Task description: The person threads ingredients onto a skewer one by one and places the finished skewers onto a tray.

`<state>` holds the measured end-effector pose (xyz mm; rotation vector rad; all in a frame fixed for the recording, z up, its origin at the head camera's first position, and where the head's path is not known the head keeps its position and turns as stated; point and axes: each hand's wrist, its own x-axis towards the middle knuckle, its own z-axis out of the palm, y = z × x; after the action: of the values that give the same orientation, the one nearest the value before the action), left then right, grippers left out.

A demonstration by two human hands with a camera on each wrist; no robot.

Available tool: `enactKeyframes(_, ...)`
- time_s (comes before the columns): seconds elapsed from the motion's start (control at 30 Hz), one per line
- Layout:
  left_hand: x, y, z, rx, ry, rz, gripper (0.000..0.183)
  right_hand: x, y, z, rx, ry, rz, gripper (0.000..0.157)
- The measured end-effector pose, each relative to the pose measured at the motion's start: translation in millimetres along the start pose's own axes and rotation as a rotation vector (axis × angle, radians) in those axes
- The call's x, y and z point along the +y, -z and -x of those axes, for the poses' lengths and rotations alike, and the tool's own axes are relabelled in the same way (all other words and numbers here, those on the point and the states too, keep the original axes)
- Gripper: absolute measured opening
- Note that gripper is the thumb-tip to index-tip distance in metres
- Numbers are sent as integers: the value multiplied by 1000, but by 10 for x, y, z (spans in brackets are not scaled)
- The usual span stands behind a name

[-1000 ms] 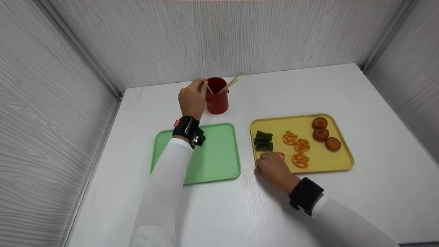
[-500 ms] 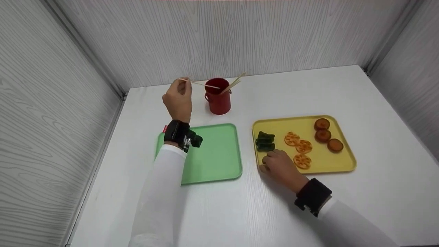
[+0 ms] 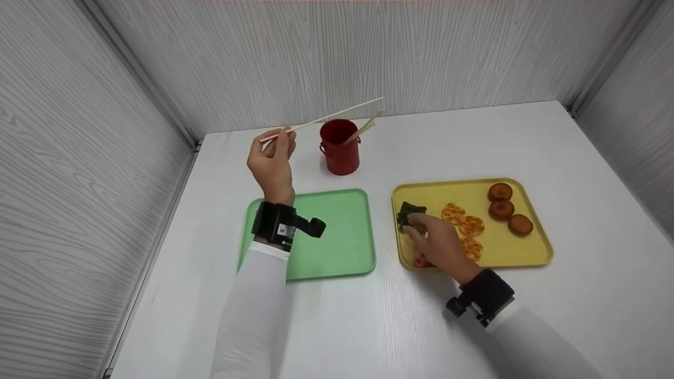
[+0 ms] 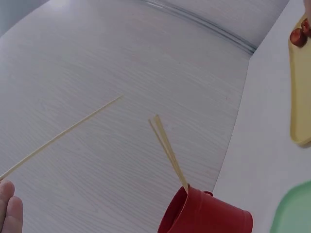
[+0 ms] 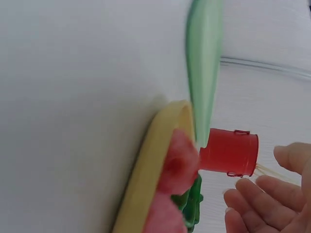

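Observation:
My left hand (image 3: 273, 167) pinches a thin wooden skewer (image 3: 337, 113) above the table, left of the red bucket (image 3: 343, 157). The skewer slants up to the right, its far end free in the air. Over the left part of the yellow tray (image 3: 505, 253) hovers my right hand (image 3: 441, 243), thumb and fingers apart with nothing between them. Dark green pepper-like pieces (image 3: 412, 207) lie by its fingertips, partly covered. Reddish-pink round pieces (image 5: 179, 165) show beneath that hand in the right wrist view; in the head view it mostly hides them.
Several more skewers (image 3: 364, 129) lean in the bucket. Orange lotus root slices (image 3: 472, 226) and brown round pieces (image 3: 501, 209) lie on the yellow tray. A green tray (image 3: 337, 252) is partly under my left forearm. Wood-grain panels (image 3: 421, 52) enclose the table.
My left hand has drawn the skewer out of the bucket and leftward, tilting it up. My right hand has shifted from the tray's front left corner toward the green pieces, its fingers opening.

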<state>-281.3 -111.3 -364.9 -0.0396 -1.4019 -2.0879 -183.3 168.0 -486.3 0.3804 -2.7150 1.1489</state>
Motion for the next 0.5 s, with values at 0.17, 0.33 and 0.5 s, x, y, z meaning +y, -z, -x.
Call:
enactKeyframes(0.17, -18, 30, 215, -61, 64, 65, 8, -89, -28, -92, 55, 10, -126, 32)
enactKeyframes(0.33, -137, 58, 484, -107, 132, 78, 9, -146, -45, -132, 46, -36, -231, 37)
enactKeyframes(0.5, -274, 68, 682, -133, 211, 46, 10, -198, -37, -170, 33, -74, -309, 42)
